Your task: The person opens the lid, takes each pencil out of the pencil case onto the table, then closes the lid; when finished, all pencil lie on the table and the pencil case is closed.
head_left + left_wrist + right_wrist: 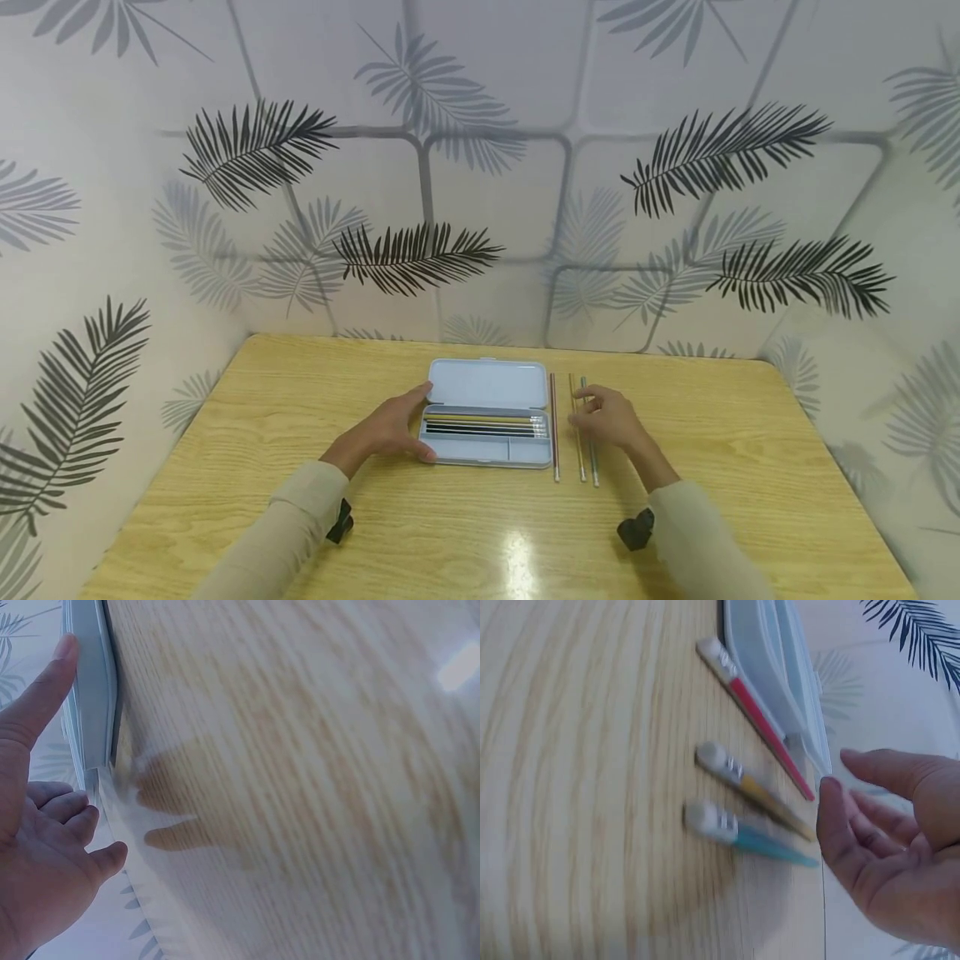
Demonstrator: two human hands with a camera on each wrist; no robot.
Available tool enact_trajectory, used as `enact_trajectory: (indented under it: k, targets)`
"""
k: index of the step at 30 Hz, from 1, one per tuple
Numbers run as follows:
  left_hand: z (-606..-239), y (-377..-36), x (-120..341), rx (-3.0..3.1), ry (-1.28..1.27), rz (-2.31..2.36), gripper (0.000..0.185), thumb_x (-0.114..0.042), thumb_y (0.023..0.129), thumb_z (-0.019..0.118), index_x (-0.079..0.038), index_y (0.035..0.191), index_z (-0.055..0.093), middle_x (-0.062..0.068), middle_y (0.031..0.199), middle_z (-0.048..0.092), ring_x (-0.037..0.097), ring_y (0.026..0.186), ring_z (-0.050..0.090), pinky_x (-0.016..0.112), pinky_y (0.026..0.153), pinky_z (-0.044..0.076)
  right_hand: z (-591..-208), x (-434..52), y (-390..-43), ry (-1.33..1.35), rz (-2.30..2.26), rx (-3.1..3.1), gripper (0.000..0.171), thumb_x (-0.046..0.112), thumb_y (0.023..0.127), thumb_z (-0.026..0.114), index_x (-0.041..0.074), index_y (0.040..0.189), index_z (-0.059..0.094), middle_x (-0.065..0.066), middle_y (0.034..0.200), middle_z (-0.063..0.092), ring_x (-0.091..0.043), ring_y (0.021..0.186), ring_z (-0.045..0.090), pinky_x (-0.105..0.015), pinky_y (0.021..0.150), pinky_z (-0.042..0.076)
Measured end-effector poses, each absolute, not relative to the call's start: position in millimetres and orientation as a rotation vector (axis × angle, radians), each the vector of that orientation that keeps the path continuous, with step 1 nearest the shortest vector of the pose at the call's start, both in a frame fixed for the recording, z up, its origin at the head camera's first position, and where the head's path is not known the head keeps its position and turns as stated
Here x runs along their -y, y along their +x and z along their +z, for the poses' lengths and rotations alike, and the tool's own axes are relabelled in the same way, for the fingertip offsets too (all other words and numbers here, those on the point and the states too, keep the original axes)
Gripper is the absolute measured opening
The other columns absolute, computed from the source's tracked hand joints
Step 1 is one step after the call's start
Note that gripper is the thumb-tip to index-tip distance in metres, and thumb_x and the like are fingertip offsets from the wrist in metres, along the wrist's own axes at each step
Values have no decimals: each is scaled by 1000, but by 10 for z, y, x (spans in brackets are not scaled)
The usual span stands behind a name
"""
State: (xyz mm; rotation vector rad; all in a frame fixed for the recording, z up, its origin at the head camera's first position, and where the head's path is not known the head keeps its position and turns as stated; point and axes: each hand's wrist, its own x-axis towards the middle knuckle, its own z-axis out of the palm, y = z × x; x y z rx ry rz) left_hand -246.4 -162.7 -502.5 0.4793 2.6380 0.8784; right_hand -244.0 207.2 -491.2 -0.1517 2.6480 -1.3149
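3 pencils (576, 429) beside case (487, 412) (open).

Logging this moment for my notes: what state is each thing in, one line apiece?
Pencil case: open, lid back, pencils lying inside.
Red pencil: loose on the table, right beside the case.
Yellow pencil: on the table under the right hand.
Teal pencil: on the table, outermost.
Left hand: fingers straight, touching the case's left edge.
Right hand: fingers loosely curled over the pencils; grip unclear.
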Motion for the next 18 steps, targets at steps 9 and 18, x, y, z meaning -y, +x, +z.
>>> enact_trajectory:
  k: [9,18]
  targets:
    - [-5018,-2461,1629,-2635,487,890,124,-42,58,88,-7,152,16,12,159,19,30,146,21,45,119,23,-4958,-1710,-2514,-502,-1445,-2453,29,4,85,67,-6,111,61,-22,99,68,-23,88,67,-30,75,57]
    - [-5016,-2463,1631,-2630,478,897,123,-41,58,89,-7,152,17,11,159,19,29,146,21,45,119,23,-4934,-1394,-2507,-532,-1261,-2523,22,4,79,73,0,100,66,-11,93,72,-18,84,67,-30,76,57]
